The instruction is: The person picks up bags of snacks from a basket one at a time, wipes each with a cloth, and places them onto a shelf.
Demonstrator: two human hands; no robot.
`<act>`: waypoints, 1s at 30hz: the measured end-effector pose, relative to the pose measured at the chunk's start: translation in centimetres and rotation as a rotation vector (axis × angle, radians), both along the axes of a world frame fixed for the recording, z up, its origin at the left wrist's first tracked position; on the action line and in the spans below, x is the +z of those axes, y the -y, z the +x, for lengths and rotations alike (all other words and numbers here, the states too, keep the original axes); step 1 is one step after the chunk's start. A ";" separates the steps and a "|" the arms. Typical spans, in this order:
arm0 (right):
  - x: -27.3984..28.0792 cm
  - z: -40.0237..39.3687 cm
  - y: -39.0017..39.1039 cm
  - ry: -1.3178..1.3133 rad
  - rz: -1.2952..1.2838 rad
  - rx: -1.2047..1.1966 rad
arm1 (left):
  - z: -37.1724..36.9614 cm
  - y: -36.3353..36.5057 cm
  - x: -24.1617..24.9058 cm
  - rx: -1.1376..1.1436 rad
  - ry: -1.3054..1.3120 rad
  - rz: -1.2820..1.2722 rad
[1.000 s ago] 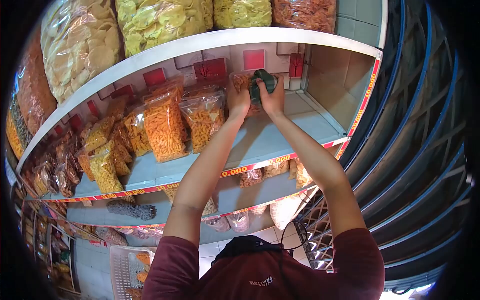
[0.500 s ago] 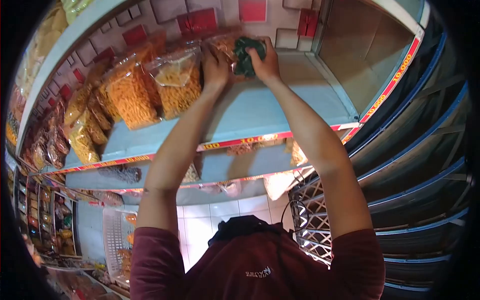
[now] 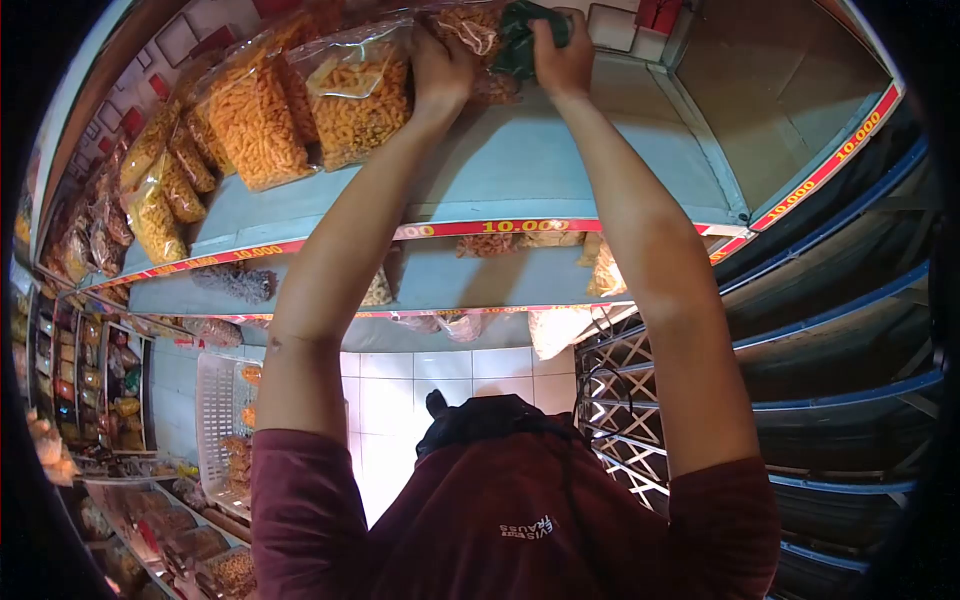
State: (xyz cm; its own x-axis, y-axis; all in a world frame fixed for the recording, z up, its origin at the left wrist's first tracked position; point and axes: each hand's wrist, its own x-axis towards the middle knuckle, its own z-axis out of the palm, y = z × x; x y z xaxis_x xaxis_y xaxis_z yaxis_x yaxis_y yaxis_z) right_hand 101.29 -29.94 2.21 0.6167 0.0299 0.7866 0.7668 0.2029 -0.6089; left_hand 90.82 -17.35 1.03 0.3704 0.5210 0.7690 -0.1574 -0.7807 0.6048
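Note:
On the upper shelf [image 3: 640,150], my right hand [image 3: 566,55] is closed round a bunched dark green cloth [image 3: 518,42]. The cloth presses against the side of a clear plastic bag of brown snacks [image 3: 474,28]. My left hand [image 3: 442,68] grips the other side of this bag, its fingertips partly hidden. Just left of that hand stands a clear bag of yellow curled snacks [image 3: 358,100]. A taller bag of orange snacks [image 3: 255,120] stands upright further left.
Smaller snack bags [image 3: 155,215] line the shelf's left end. Red price strips [image 3: 525,226] edge the shelf. More bags [image 3: 485,245] lie on the shelf below. A white plastic basket [image 3: 210,400] stands lower left. A folding metal gate [image 3: 840,400] is on the right.
The view has tilted down, so the shelf and both hands sit higher in the frame. My right hand with the cloth has shifted slightly right; both hands keep their grips.

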 end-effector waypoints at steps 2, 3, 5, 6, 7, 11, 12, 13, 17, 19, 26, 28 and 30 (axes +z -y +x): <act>0.3 0.4 0.3 -0.026 -0.013 -0.085 | 1.2 -0.5 -0.4 0.083 0.022 0.058; 0.4 0.6 0.4 -0.026 0.013 -0.109 | 1.4 -0.3 -0.5 0.081 0.017 0.066; 0.5 0.7 0.5 -0.031 0.063 -0.157 | 1.1 0.8 -0.4 0.078 0.001 0.079; 0.9 0.1 0.8 -0.064 0.079 -0.160 | 0.5 1.5 0.0 -0.054 -0.003 -0.026; 1.2 -0.3 1.1 -0.057 0.092 -0.170 | -0.3 2.6 0.6 -0.033 -0.045 -0.074; 2.4 -0.9 1.5 -0.033 0.212 -0.182 | -2.8 5.4 0.7 -0.027 -0.179 -0.098; 3.0 -1.3 1.7 -0.024 0.262 -0.155 | -3.4 5.5 0.6 -0.071 -0.169 -0.061; 3.7 -1.8 2.1 -0.013 0.309 -0.128 | -4.0 6.0 0.9 -0.117 -0.159 -0.026; 4.3 -3.1 1.8 0.120 0.369 0.048 | -8.0 8.3 3.1 -0.331 -0.096 -0.240; 6.2 -7.6 2.2 0.210 0.288 0.243 | -11.0 8.5 4.3 -0.427 -0.018 -0.313; 11.5 -25.1 -3.2 0.413 0.070 0.604 | -24.9 4.4 7.2 -0.602 0.377 -0.373; 11.6 -31.2 -6.6 0.400 0.070 0.716 | -30.9 3.2 8.4 -0.430 0.433 -0.326; 10.7 -36.8 -10.3 0.269 0.046 0.861 | -36.6 0.8 8.3 -0.316 0.545 -0.322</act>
